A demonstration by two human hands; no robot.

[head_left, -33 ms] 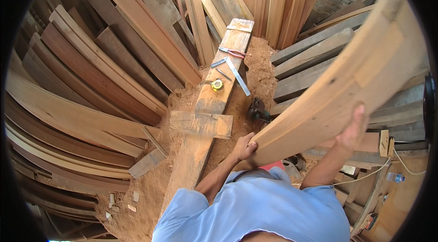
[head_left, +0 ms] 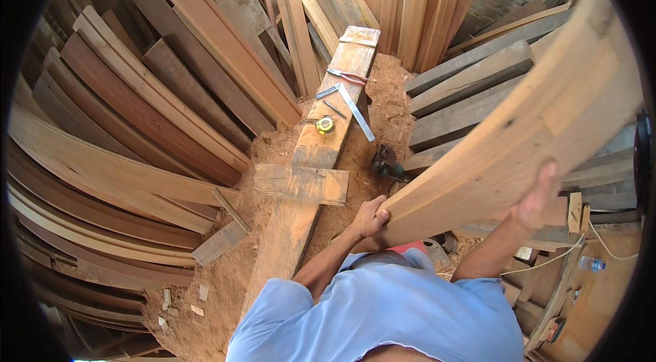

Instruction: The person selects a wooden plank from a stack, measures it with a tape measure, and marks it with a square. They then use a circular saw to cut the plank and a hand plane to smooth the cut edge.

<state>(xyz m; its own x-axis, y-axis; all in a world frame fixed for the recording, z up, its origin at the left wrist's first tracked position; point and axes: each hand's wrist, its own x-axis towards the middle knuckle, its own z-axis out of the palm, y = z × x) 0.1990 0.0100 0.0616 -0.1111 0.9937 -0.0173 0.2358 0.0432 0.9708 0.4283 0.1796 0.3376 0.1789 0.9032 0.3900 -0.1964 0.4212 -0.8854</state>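
Observation:
I hold a long pale wooden plank (head_left: 519,123) that rises from my chest up toward the upper right. My left hand (head_left: 369,217) grips its near end. My right hand (head_left: 536,198) is closed on the plank's lower edge further along. Both arms are in light blue sleeves.
A thick beam (head_left: 287,239) lies on the sawdust floor ahead, carrying a yellow tape measure (head_left: 325,125), a metal square (head_left: 355,110) and red-handled pliers (head_left: 348,76). A short board (head_left: 301,183) crosses it. A dark power tool (head_left: 386,165) lies beside it. Stacked planks (head_left: 137,123) fill the left and back.

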